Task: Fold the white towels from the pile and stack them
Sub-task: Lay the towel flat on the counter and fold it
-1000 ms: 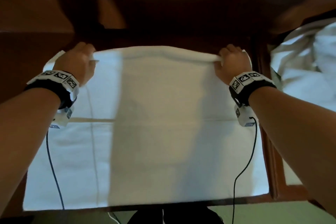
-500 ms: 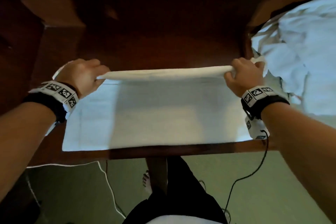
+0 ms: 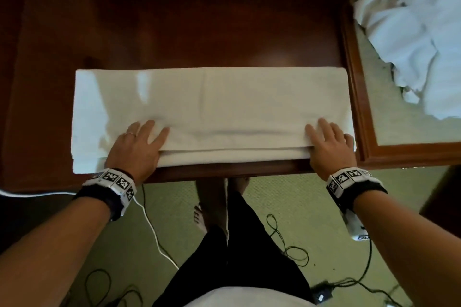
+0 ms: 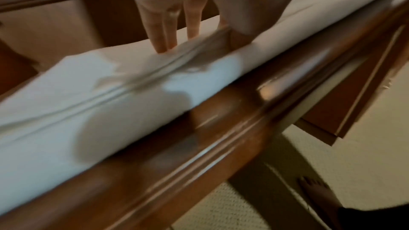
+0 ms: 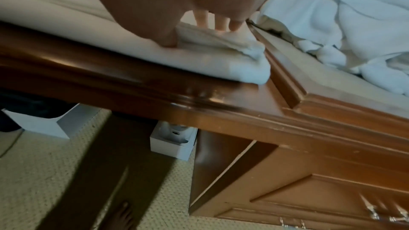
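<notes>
A white towel (image 3: 212,107), folded into a long band of several layers, lies along the near edge of a dark wooden desk (image 3: 199,20), its long side parallel to that edge and its right end just short of the desk's right edge. The left hand (image 3: 136,147) lies flat on the near left part of the towel, fingers straight and slightly spread, palm down on the top layer; a ring shows on one finger. From the left wrist view the fingertips (image 4: 163,45) press into the cloth, with the layered near edge of the towel (image 4: 110,102) running just beside the desk's moulded rim (image 4: 199,155). The right hand (image 3: 326,149) lies likewise flat at the near right corner of the towel, fingers straight and close together, holding nothing. The right wrist view shows its fingers (image 5: 221,22) resting on the top fold and the thumb side pressed on the lower layer, the towel's stacked corner (image 5: 250,62) ending close to the raised wooden frame (image 5: 287,85) of the neighbouring surface. On that surface, beyond the desk's right edge, sits the pile of crumpled white towels (image 3: 419,32). Both wrists wear bands (image 3: 112,182) printed with black-and-white square marker patterns; no readable writing appears on them. Small white boxes (image 5: 172,141) stand on the carpet under the desk; whatever is printed on them is too blurred to read.
</notes>
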`<action>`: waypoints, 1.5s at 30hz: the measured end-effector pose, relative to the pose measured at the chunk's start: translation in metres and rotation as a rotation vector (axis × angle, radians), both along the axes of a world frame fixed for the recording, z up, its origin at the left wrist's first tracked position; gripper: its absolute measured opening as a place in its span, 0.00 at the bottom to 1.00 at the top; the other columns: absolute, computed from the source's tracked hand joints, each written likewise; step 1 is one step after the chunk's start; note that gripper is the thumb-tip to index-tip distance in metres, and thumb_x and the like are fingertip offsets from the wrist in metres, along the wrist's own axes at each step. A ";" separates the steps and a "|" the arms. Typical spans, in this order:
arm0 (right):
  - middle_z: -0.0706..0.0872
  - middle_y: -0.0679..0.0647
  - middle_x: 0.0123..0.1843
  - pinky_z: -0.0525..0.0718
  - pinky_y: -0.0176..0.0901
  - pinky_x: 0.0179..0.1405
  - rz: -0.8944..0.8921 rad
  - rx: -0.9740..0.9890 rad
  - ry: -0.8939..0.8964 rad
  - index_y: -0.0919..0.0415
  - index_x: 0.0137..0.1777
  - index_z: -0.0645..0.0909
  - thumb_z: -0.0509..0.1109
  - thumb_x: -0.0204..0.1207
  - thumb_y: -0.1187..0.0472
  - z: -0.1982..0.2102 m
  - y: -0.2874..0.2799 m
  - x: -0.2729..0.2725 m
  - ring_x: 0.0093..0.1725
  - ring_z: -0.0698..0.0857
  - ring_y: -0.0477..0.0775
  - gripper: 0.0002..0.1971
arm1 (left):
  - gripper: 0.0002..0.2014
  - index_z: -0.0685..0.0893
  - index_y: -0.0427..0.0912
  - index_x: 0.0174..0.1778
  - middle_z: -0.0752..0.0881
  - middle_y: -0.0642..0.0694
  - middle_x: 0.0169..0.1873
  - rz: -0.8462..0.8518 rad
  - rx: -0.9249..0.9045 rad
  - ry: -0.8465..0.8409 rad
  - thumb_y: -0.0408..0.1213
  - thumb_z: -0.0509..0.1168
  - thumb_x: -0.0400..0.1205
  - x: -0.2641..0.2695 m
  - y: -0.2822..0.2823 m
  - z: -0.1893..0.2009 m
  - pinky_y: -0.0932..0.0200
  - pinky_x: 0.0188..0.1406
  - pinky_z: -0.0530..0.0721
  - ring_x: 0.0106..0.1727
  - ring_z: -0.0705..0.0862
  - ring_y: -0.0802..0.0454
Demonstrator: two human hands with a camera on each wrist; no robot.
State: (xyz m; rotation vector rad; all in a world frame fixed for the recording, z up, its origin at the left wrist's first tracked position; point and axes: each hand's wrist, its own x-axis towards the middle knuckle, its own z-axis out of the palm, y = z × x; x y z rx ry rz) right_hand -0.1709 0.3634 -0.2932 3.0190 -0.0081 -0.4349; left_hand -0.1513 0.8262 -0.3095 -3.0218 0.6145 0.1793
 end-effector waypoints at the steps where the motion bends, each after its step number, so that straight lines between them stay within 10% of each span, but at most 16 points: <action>1: 0.64 0.66 0.83 0.69 0.72 0.70 -0.014 0.041 0.040 0.56 0.80 0.67 0.67 0.73 0.68 -0.003 -0.001 0.006 0.80 0.65 0.74 0.33 | 0.29 0.77 0.42 0.78 0.75 0.27 0.74 0.044 -0.005 0.034 0.31 0.68 0.78 0.004 -0.003 -0.003 0.27 0.55 0.82 0.68 0.77 0.20; 7: 0.60 0.61 0.87 0.59 0.71 0.81 -0.107 0.312 -0.049 0.55 0.82 0.67 0.61 0.80 0.73 -0.001 -0.018 0.025 0.85 0.58 0.70 0.31 | 0.31 0.71 0.47 0.83 0.69 0.35 0.82 0.146 -0.140 0.117 0.31 0.67 0.82 0.024 -0.001 0.001 0.22 0.68 0.73 0.78 0.69 0.24; 20: 0.47 0.59 0.89 0.50 0.65 0.85 -0.139 0.098 0.111 0.47 0.87 0.54 0.60 0.74 0.73 -0.003 -0.031 0.005 0.87 0.46 0.66 0.42 | 0.30 0.56 0.63 0.87 0.56 0.46 0.88 0.152 -0.008 0.191 0.53 0.53 0.87 -0.017 -0.003 -0.012 0.17 0.72 0.64 0.85 0.57 0.27; 32: 0.79 0.67 0.74 0.85 0.69 0.57 0.398 0.232 -0.002 0.66 0.67 0.81 0.53 0.74 0.64 -0.004 0.064 0.023 0.71 0.80 0.76 0.24 | 0.31 0.73 0.47 0.82 0.70 0.39 0.82 0.282 -0.068 0.204 0.28 0.69 0.82 -0.021 0.077 0.019 0.24 0.75 0.68 0.81 0.67 0.26; 39: 0.84 0.64 0.69 0.81 0.62 0.65 0.326 0.371 -0.139 0.66 0.60 0.85 0.56 0.77 0.53 0.010 0.088 0.030 0.65 0.82 0.71 0.23 | 0.35 0.77 0.44 0.79 0.75 0.39 0.79 0.356 -0.224 0.149 0.60 0.50 0.81 -0.017 0.042 0.031 0.35 0.77 0.71 0.79 0.72 0.34; 45: 0.47 0.58 0.89 0.54 0.75 0.80 0.248 0.204 0.090 0.45 0.86 0.52 0.49 0.86 0.45 -0.007 0.143 0.043 0.86 0.48 0.71 0.29 | 0.37 0.52 0.55 0.89 0.50 0.45 0.89 0.231 -0.103 0.227 0.67 0.39 0.84 0.026 -0.017 0.012 0.35 0.85 0.55 0.88 0.52 0.40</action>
